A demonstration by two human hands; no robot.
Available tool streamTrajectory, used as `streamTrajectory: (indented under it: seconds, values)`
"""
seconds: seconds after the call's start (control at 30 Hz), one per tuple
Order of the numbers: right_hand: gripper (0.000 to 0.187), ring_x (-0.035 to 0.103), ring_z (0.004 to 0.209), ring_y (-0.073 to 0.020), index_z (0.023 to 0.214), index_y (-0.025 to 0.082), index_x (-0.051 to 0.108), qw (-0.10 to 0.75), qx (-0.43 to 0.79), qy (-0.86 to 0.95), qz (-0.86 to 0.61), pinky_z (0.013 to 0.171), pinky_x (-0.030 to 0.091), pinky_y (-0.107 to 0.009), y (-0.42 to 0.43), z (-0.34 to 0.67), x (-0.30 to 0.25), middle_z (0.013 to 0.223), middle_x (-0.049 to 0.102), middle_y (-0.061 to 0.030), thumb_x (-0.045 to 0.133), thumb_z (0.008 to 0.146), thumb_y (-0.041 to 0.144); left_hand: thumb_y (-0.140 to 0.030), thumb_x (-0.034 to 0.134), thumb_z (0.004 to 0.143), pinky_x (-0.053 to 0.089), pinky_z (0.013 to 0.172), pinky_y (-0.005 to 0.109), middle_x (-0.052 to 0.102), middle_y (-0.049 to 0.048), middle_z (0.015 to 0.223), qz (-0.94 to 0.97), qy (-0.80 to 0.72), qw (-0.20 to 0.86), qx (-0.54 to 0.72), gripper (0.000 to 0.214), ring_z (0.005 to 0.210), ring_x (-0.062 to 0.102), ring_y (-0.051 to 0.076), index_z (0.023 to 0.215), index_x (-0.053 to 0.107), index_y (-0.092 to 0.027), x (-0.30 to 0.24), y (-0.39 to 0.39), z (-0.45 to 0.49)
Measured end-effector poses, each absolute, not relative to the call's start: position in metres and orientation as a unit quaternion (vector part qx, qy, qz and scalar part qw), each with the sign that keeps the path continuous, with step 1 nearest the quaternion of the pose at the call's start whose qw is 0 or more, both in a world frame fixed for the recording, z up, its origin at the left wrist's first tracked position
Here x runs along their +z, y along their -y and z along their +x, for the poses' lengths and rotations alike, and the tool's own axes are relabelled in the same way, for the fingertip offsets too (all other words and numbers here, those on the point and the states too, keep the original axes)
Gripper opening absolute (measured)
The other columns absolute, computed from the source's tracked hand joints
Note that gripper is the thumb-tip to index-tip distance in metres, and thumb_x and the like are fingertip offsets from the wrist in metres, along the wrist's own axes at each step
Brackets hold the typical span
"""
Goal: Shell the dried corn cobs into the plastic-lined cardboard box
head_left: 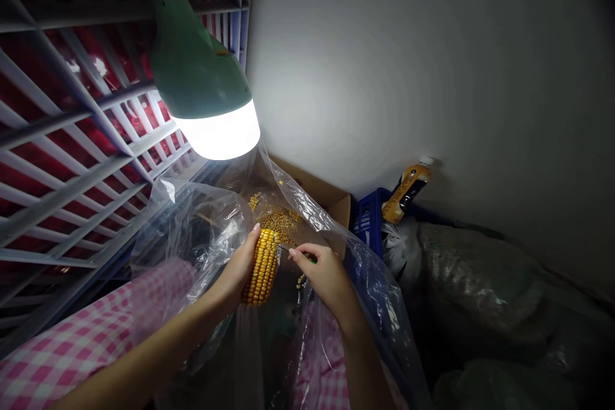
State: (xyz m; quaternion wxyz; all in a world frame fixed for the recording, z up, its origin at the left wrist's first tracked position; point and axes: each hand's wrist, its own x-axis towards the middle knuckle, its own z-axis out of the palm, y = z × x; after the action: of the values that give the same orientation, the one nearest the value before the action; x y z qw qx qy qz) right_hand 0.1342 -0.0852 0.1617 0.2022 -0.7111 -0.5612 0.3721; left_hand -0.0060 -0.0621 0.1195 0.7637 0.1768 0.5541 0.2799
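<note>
My left hand (241,266) is closed around an ear of yellow corn (262,269), which it holds tilted with its far end up. My right hand (321,269) grips a thin metal tool (284,248) with a bit of green handle showing between the fingers. The tool's tip meets the corn's upper right side, near the far end. Beyond the ear, loose corn kernels (279,223) lie in a clear plastic bag (214,221) spread open around both hands. A few kernels also cling lower down, below my right hand.
A lit green lamp (202,70) hangs low over the work, beside a stack of slatted plastic crates (91,109). Against the wall stand a cardboard box (340,208) and a blue crate (368,216), with an orange-labelled bottle (407,189). Bulging dark sacks (480,288) fill the right side.
</note>
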Motion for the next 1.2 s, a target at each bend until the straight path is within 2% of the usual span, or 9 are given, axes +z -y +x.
streamTrajectory:
  seconds: [0.2, 0.5, 0.67, 1.2]
  values:
    - [0.027, 0.058, 0.068, -0.0140, 0.069, 0.017, 0.066, 0.223, 0.374, 0.578, -0.691, 0.062, 0.037, -0.021, 0.084, 0.133, 0.166, 0.070, 0.066, -0.0009, 0.048, 0.078, 0.035, -0.066, 0.044, 0.069, 0.040, 0.050, 0.025, 0.056, -0.0019, 0.054, 0.273, -0.553, 0.717, 0.324, 0.051, 0.049, 0.051, 0.014, 0.083, 0.052, -0.018, 0.113, 0.062, -0.007]
    - [0.024, 0.058, 0.069, -0.0133, 0.067, 0.018, 0.066, 0.212, 0.353, 0.594, -0.691, 0.063, 0.037, -0.020, 0.087, 0.139, 0.169, 0.069, 0.066, -0.0001, 0.050, 0.078, 0.032, -0.063, 0.040, 0.073, 0.036, 0.058, 0.026, 0.052, -0.0011, 0.066, 0.431, -0.579, 0.610, 0.327, 0.048, 0.063, 0.045, 0.015, 0.075, 0.052, -0.016, 0.112, 0.060, -0.008]
    - [0.024, 0.058, 0.068, -0.0129, 0.069, 0.018, 0.066, 0.201, 0.373, 0.597, -0.681, 0.064, 0.038, -0.020, 0.088, 0.140, 0.171, 0.070, 0.066, -0.0006, 0.049, 0.078, 0.031, -0.064, 0.037, 0.075, 0.036, 0.059, 0.027, 0.050, -0.0017, 0.066, 0.442, -0.569, 0.619, 0.313, 0.050, 0.063, 0.044, 0.015, 0.077, 0.051, -0.016, 0.108, 0.061, -0.006]
    - [0.025, 0.059, 0.068, -0.0143, 0.071, 0.018, 0.067, 0.182, 0.350, 0.598, -0.697, 0.064, 0.039, -0.022, 0.088, 0.142, 0.176, 0.071, 0.067, -0.0017, 0.048, 0.078, 0.031, -0.064, 0.043, 0.071, 0.035, 0.057, 0.026, 0.050, -0.0024, 0.062, 0.429, -0.579, 0.624, 0.303, 0.046, 0.059, 0.044, 0.015, 0.072, 0.050, -0.018, 0.117, 0.062, -0.007]
